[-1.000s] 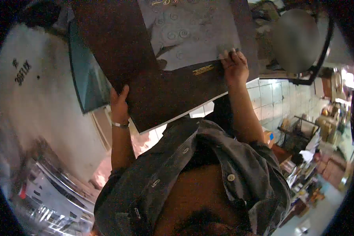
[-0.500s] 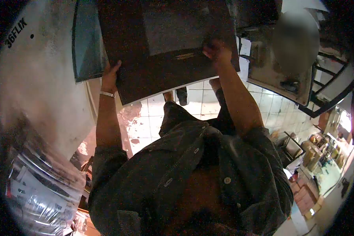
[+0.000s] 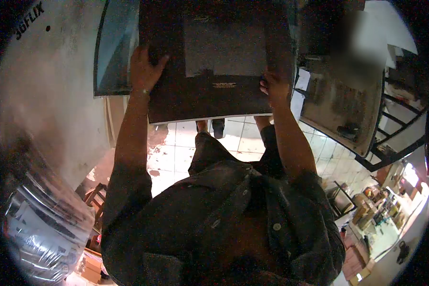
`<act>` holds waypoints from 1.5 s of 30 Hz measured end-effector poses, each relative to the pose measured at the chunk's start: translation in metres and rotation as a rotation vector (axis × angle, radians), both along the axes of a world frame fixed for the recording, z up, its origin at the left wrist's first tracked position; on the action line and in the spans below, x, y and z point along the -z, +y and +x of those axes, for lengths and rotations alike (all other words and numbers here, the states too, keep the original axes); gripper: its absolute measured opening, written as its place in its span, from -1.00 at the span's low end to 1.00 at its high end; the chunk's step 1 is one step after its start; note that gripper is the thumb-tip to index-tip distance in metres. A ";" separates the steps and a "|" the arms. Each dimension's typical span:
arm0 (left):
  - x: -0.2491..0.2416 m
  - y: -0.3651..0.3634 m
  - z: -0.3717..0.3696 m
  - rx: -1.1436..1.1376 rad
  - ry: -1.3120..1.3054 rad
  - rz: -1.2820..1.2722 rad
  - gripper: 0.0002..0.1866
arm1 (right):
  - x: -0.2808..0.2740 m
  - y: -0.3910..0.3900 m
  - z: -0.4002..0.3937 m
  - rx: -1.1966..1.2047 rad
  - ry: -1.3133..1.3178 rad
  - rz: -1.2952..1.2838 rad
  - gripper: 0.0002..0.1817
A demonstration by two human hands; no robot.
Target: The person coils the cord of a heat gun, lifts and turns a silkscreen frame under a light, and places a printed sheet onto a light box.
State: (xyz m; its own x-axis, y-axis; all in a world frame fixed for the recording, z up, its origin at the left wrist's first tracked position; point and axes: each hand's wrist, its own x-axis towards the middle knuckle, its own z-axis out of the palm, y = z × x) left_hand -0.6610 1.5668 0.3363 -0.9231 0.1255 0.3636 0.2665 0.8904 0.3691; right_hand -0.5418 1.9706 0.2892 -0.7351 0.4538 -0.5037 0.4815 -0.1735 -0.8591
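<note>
A large dark printed board [image 3: 205, 102] with a thin white front edge lies before me. A greyer rectangle and small lines of pale print show on it. My left hand [image 3: 147, 71] lies over its left side, fingers stretched forward and thumb spread apart on the dark face. At the right side, the fingers of my right hand [image 3: 275, 89] are curled on the board near its edge; their tips are partly lost in the dark. A bluish glass-like panel [image 3: 113, 57] is beside the board on the left, just past my left hand.
A pale wall or panel [image 3: 57, 95] with black lettering rises at left. Plastic-wrapped material [image 3: 47, 233] stands at lower left. At right are a worn tray-like surface [image 3: 341, 105], a dark frame [image 3: 400, 143] and a cluttered table [image 3: 383, 231]. White tiles [image 3: 183, 138] cover the floor.
My left hand has moved forward along the board's left side and its thumb has spread. My right hand has shifted right and nearer to me. The board's front edge now looks more level.
</note>
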 end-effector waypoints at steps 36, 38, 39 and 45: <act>0.084 0.016 -0.075 -0.007 -0.086 -0.062 0.04 | 0.087 -0.005 -0.038 -0.036 0.083 0.558 -0.80; 0.083 0.016 -0.075 -0.008 -0.097 -0.060 0.04 | 0.089 -0.003 -0.037 -0.047 0.078 0.589 -0.81; 0.083 0.017 -0.075 -0.011 -0.103 -0.060 0.04 | 0.091 -0.002 -0.036 -0.050 0.062 0.599 -0.82; 0.087 0.015 -0.078 0.010 -0.085 -0.031 0.05 | 0.101 0.000 -0.035 -0.037 0.090 0.615 -0.80</act>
